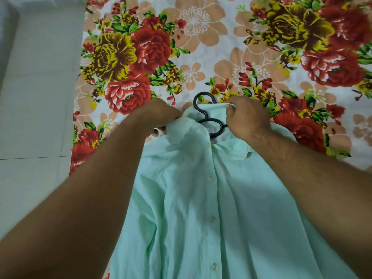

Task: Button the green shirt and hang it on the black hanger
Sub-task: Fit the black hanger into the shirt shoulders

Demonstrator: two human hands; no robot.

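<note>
Buttoned mint-green shirt (pixel 201 198) lies front-up, black hanger (pixel 207 115) hook poking from its collar.

A person's two arms are showing from above, both bare along their whole visible length. The left forearm (pixel 90 188) is looking broad and smooth, widening toward the lower left corner. The right forearm (pixel 312 174) is showing fine dark hair, which is running on over the back of the right hand (pixel 247 121). The left hand (pixel 159 115) is showing only its back and knuckles.

Soft matt green shirt (pixel 201 198) of creased cloth, smooth glossy black plastic hanger (pixel 203 115), printed floral cotton bedsheet (pixel 201 47), pale smooth floor tiles (pixel 36 97)
</note>
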